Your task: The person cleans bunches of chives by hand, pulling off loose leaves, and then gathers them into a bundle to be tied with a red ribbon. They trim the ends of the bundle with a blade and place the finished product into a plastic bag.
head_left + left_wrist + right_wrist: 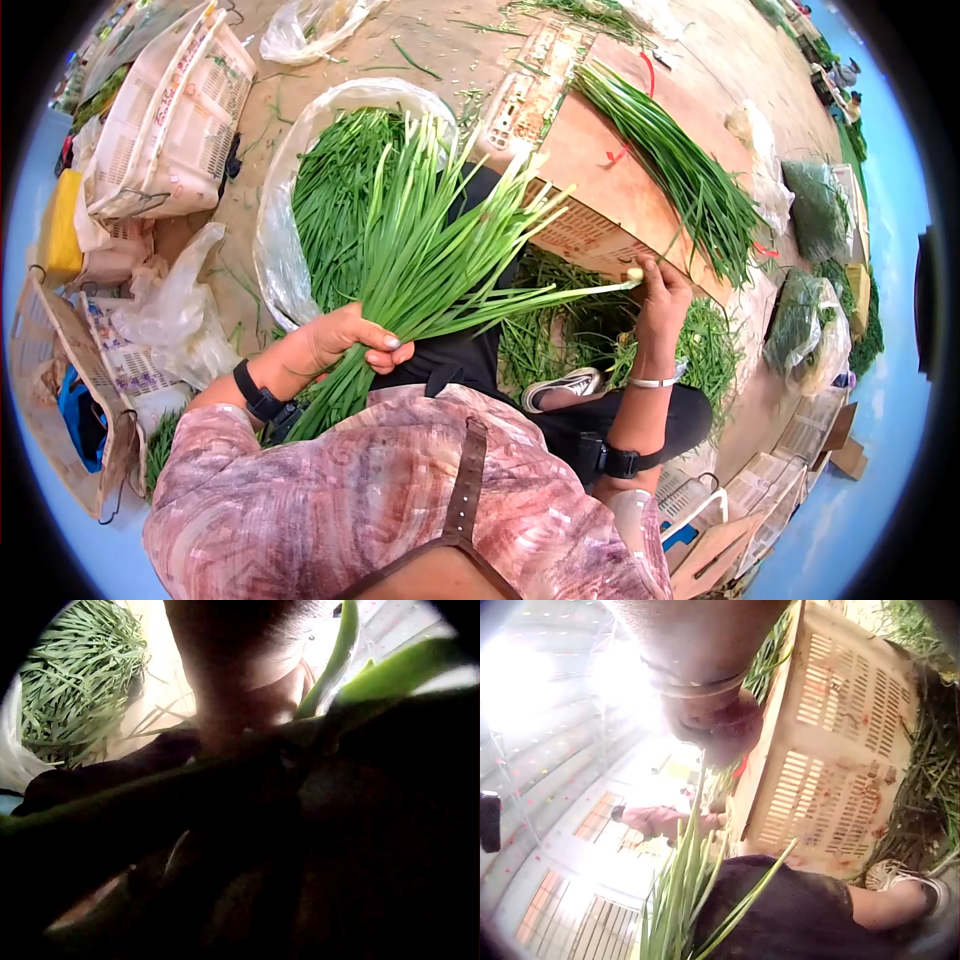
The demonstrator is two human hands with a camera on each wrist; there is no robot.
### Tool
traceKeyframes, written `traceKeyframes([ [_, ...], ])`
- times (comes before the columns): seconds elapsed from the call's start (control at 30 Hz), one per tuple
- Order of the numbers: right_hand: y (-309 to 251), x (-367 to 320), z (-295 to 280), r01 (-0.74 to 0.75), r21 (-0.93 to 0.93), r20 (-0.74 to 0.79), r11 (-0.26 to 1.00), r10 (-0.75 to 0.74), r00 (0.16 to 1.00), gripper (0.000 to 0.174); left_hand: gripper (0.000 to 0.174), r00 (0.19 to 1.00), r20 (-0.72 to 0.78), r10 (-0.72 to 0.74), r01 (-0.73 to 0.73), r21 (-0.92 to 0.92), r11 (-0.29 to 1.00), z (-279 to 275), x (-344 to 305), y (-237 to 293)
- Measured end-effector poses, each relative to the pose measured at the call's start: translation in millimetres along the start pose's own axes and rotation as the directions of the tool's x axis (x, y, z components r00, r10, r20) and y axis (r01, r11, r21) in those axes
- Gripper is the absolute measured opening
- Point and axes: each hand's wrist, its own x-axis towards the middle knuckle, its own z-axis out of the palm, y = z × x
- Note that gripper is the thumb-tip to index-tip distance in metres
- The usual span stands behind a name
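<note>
A loose bunch of garlic chives [420,250], pale ends fanned upward, is gripped by my left hand [352,338] in the head view. Its thumb lies across the stalks, and the leafy ends hang down by the forearm. My right hand [662,300] pinches the pale tip of a few stalks [560,294] stretched sideways out of the bunch. In the right wrist view that hand [716,727] is curled at the stalk end, its fingertips partly hidden. Much of the left wrist view is dark, with a green leaf [397,671] close to the camera.
A plastic-lined container [272,235] of chives stands by the left knee. On a board-topped crate [690,130] lies a tidy chive bundle [680,165] beside red ties [615,157]. Loose greens [535,345] lie below, near a shoe [565,388]. Stacked crates [190,110] stand left.
</note>
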Motion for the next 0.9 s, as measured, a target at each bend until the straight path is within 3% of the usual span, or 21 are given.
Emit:
traceKeyframes([
  [0.07,27,10,-26,-0.080,0.149,-0.098,0.986,0.095,0.991,0.014,0.025,1.000,-0.009,-0.015,0.014,-0.044,0.999,-10,2,-7],
  [0.13,39,19,-56,-0.107,0.135,-0.259,0.985,0.139,0.956,0.016,0.027,0.998,-0.046,-0.040,0.039,-0.038,0.999,-16,2,-9],
  [0.2,73,42,-119,-0.213,-0.393,-0.269,0.895,0.110,0.957,0.021,0.029,0.997,-0.056,-0.050,0.051,0.015,0.999,-23,2,-9],
  [0.23,51,26,-108,-0.106,-0.952,-0.166,0.286,-0.193,0.967,0.028,0.030,0.996,-0.066,-0.060,0.065,0.069,0.996,-25,2,-8],
  [0.27,12,9,-84,-0.179,-0.970,-0.187,0.164,-0.028,0.982,0.037,0.030,0.997,-0.066,-0.051,0.056,0.069,0.996,-23,2,-7],
  [0.3,12,14,-83,0.022,-0.966,-0.027,0.257,-0.187,0.982,0.037,0.030,0.996,-0.072,-0.059,0.064,0.073,0.995,-21,3,-6],
  [0.33,11,21,-80,0.234,-0.921,0.116,0.311,-0.354,0.928,0.038,0.030,0.995,-0.079,-0.065,0.071,0.074,0.995,-19,3,-6],
  [0.4,-35,16,-29,0.276,-0.569,0.168,0.774,-0.219,0.961,0.035,0.031,0.994,-0.079,-0.072,0.078,0.077,0.994,-20,5,-7],
  [0.43,-63,6,0,0.525,-0.583,0.332,0.620,-0.407,0.851,0.034,0.032,0.994,-0.076,-0.081,0.087,0.080,0.993,-19,6,-7],
  [0.47,-80,-1,29,0.730,-0.546,0.494,0.411,-0.546,0.677,0.032,0.032,0.994,-0.072,-0.087,0.093,0.082,0.992,-17,7,-7],
  [0.53,-81,-3,70,0.825,-0.447,0.574,0.346,-0.597,0.561,0.028,0.032,0.995,-0.069,-0.065,0.072,0.110,0.991,-12,9,-6],
  [0.6,-70,4,92,0.853,-0.471,0.643,0.226,-0.574,0.507,0.020,0.034,0.996,-0.061,-0.066,0.072,0.105,0.992,-12,10,-6],
  [0.63,-61,11,100,0.890,-0.433,0.638,0.142,-0.650,0.414,0.014,0.035,0.996,-0.057,-0.071,0.076,0.102,0.992,-12,10,-6],
  [0.73,-53,17,88,0.918,-0.374,0.599,0.134,-0.720,0.350,0.010,0.039,0.997,-0.059,-0.054,0.062,0.142,0.988,-11,10,-5],
  [0.8,-46,22,59,0.882,-0.409,0.541,0.235,-0.715,0.442,0.010,0.040,0.996,-0.072,-0.054,0.064,0.138,0.988,-10,8,-4],
  [0.87,-45,29,11,0.751,-0.561,0.445,0.349,-0.638,0.629,0.009,0.042,0.995,-0.079,-0.057,0.067,0.133,0.989,-9,7,-2],
  [0.9,-43,38,-25,0.627,-0.681,0.459,0.378,-0.447,0.768,0.006,0.043,0.995,-0.085,-0.044,0.058,0.165,0.985,-9,6,-1],
])
